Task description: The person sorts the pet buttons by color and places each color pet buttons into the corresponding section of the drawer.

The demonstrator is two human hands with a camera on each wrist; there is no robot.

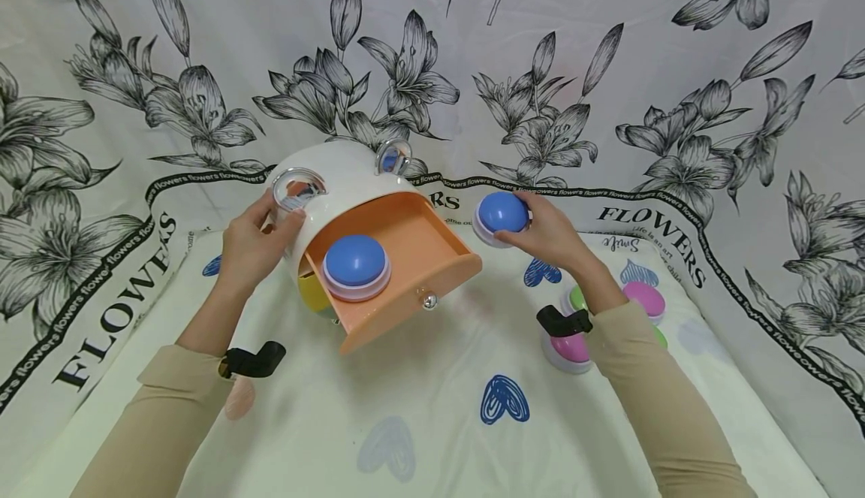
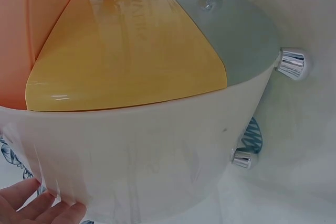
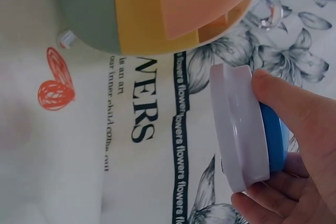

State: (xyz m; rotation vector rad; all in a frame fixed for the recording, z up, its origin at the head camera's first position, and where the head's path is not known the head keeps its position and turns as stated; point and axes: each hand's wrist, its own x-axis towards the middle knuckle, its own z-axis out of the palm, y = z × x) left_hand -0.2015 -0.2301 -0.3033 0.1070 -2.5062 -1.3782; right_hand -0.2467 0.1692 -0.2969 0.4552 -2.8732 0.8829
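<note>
A small white drawer cabinet with a rounded top and two chrome ring ears stands on the bed-like surface. Its top orange drawer is pulled out, and a blue push button with a white base sits inside at the left. My left hand grips the cabinet's upper left side by the ear ring; its fingertips touch the white shell. To the right of the drawer, my right hand holds another blue push button in the air, thumb and fingers round its rim.
Several pink and green push buttons, among them a pink one, lie to the right, partly hidden by my right forearm. Below the orange drawer are a yellow drawer and a grey-green drawer. A flower-printed cloth hangs behind.
</note>
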